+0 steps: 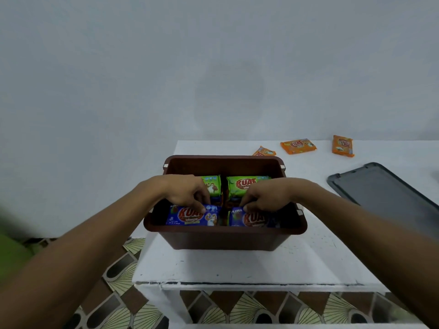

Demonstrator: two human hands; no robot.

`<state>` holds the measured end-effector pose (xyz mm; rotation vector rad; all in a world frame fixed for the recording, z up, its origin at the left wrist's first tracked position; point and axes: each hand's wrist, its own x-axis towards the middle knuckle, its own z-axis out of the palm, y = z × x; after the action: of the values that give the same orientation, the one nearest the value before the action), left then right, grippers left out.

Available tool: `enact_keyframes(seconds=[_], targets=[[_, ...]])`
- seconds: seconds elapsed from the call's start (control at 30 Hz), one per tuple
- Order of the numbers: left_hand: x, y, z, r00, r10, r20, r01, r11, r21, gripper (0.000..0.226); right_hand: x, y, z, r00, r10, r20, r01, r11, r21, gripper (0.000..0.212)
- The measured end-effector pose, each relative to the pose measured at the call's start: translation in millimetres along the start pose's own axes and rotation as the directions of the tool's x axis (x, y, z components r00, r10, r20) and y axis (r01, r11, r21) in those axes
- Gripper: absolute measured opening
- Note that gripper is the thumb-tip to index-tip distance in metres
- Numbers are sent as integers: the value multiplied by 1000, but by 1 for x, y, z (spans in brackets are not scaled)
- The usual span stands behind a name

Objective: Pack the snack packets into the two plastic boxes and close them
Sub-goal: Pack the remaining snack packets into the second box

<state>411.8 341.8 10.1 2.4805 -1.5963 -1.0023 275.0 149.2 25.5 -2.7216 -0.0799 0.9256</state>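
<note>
left hand is down inside the brown box, fingers curled over the far edge of the left blue packet, so it's gripping that, not loose; the packet sits against the near wall, label up; behind it, two green packets side by side at the far wall, the left one half hidden by the hand; right hand mirrors the left, fingers pinching the far edge of the right blue packet, also at the near wall; box stands on the white table, its left side near the table's left edge; three orange packets lie loose on the table behind and right of the box; dark grey lid lies flat far right, well apart from the box; second box not in view; risks as I read it: both blue packs look tilted up against the wall, and if they're let go like that they could ride above the rim and the lid won't seat; glossy film could slip out of an edge-only pinch; pressing down hard with both hands may shove the box left toward the table edge; the four packs seem to cover the floor, so the orange ones must stack on top or wait for the other box
</note>
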Motion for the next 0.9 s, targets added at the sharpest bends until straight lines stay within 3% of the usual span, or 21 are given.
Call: enact_keyframes(seconds=[0.2, 0.3, 0.4, 0.47, 0.53, 0.57, 0.63, 0.7, 0.77, 0.83, 0.9], targets=[[-3, 5, -5, 998, -35, 61, 35, 999, 3, 31, 1, 5, 4, 999, -39, -16, 38, 999, -30, 39], [-1, 5, -7, 999, 8, 31, -8, 1000, -30, 33, -5, 12, 3, 970, -125, -208, 136, 990, 40, 33], [4, 12, -12, 990, 74, -121, -105, 957, -270, 30, -18, 34, -6, 833, -131, -537, 247, 957, 150, 20], [9, 26, -18, 966, 91, -243, -195, 873, -447, 27, -24, 61, -8, 665, -24, -747, 318, 913, 254, 19], [21, 41, -25, 926, 87, -367, -285, 799, -530, 24, -26, 96, -3, 526, 131, -840, 295, 898, 325, 25], [27, 47, -29, 904, 81, -420, -319, 782, -536, 22, -25, 112, 1, 508, 184, -842, 237, 910, 341, 26], [47, 61, -39, 864, 67, -499, -358, 779, -515, 18, -22, 143, 11, 597, 190, -779, 106, 944, 312, 22], [69, 74, -51, 831, 39, -555, -373, 780, -503, 16, -16, 165, 24, 770, 110, -629, 25, 979, 202, 23], [92, 87, -62, 807, 13, -591, -373, 788, -491, 14, -8, 179, 33, 891, 42, -452, -9, 997, 75, 43], [119, 95, -72, 802, -6, -598, -340, 818, -464, 12, 1, 190, 37, 919, -4, -395, -10, 999, -33, 57], [146, 100, -83, 809, -30, -588, -280, 860, -428, 11, 9, 204, 32, 897, -59, -438, -20, 985, -173, 57]])
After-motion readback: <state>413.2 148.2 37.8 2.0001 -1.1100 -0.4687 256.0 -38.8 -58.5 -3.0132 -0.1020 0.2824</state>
